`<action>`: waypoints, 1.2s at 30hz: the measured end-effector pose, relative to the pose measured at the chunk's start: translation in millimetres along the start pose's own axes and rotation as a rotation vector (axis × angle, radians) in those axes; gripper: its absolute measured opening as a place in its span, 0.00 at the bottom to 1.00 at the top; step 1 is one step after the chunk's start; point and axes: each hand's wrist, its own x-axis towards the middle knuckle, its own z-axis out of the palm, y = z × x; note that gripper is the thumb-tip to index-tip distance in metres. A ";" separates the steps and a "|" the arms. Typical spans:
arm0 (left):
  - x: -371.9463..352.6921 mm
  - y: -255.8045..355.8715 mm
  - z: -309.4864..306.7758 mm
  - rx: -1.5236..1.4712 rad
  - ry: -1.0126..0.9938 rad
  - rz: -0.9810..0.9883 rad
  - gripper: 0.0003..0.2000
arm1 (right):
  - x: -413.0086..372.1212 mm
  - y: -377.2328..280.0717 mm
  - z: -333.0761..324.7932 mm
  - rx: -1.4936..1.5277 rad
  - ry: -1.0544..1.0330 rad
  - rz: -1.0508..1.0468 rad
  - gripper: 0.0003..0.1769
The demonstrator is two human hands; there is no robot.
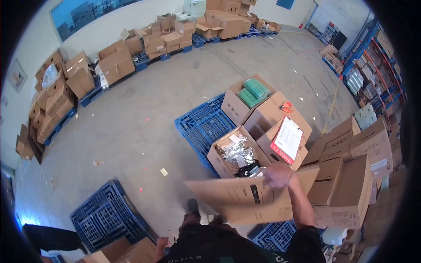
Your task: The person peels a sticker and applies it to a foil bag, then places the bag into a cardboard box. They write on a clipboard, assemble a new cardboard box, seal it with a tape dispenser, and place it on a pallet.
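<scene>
Cardboard sheet [234, 197], one, brown, printed, with a dark strip: in front of the body, on the near side of a box of silvery packets [218, 165]. Long axis runs roughly left to right; most of its length lies left of the right hand [278, 175], which is the nearer hand and grasps it at the far edge.

Left hand [162, 243], one: low beside the body, well apart from the sheet, near brown boxes [139, 251] at near left; finger state cannot be told.

Beyond the right hand: clipboard [289, 136] with paper, on a box; farther, orange tape dispenser [287, 107]; far left, blue pallet [193, 120].
</scene>
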 end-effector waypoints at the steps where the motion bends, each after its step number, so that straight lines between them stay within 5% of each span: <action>1: -7.5 2.3 -12.2 0.136 -0.069 0.154 0.16 | 14.9 -4.6 -10.4 -0.009 0.066 -0.008 0.12; 2: 4.5 4.5 -24.1 0.163 -0.072 0.157 0.16 | 26.2 -3.4 -20.8 -0.015 0.129 -0.008 0.12; 4: 63.7 9.3 -36.3 -0.284 -0.076 -0.316 0.11 | 41.5 -0.3 -50.5 0.037 0.188 -0.004 0.13; 6: 123.4 50.7 -61.6 0.266 -0.080 0.225 0.18 | 49.5 33.0 -58.4 0.095 0.394 0.089 0.18; 7: 128.5 108.7 -78.3 0.174 -0.049 0.101 0.18 | 50.7 47.9 -65.0 0.162 0.422 0.143 0.21; 8: 152.9 150.6 -92.1 0.395 0.040 0.540 0.17 | 48.3 53.9 -74.2 0.253 0.453 0.218 0.21; 9: 159.8 215.0 -98.6 -0.085 0.050 0.232 0.16 | 53.2 62.2 -78.2 0.268 0.467 0.233 0.21; 11: 180.2 332.2 -118.7 -0.049 0.092 0.415 0.13 | 68.3 76.0 -80.6 0.599 0.652 0.288 0.19; 16: 178.6 592.6 -123.9 -0.110 0.039 0.614 0.15 | 124.4 73.7 -106.7 0.782 1.031 0.255 0.15; 21: 147.3 737.0 -107.0 -0.043 -0.065 0.786 0.16 | 199.8 51.9 -117.7 0.927 1.213 0.423 0.16; 25: 174.0 821.8 -98.2 -0.014 -0.176 0.735 0.21 | 327.0 31.8 -42.6 1.028 1.493 0.358 0.19; 29: 283.5 895.7 -80.1 -0.018 -0.358 0.569 0.38 | 430.5 22.0 87.3 0.973 1.092 0.353 0.26; 31: 365.7 921.3 -64.3 0.011 -0.448 0.502 0.44 | 462.5 25.2 137.3 1.023 0.579 0.429 0.26; 32: 405.8 929.2 -44.5 0.051 -0.444 0.404 0.48 | 482.3 23.9 144.6 1.027 0.589 0.475 0.26; 34: 460.0 961.2 6.3 0.102 -0.486 0.308 0.53 | 526.3 37.7 153.7 1.183 0.927 0.605 0.27; 36: 474.1 966.4 42.6 0.361 -0.536 0.327 0.57 | 579.7 53.3 134.9 1.387 0.874 0.789 0.29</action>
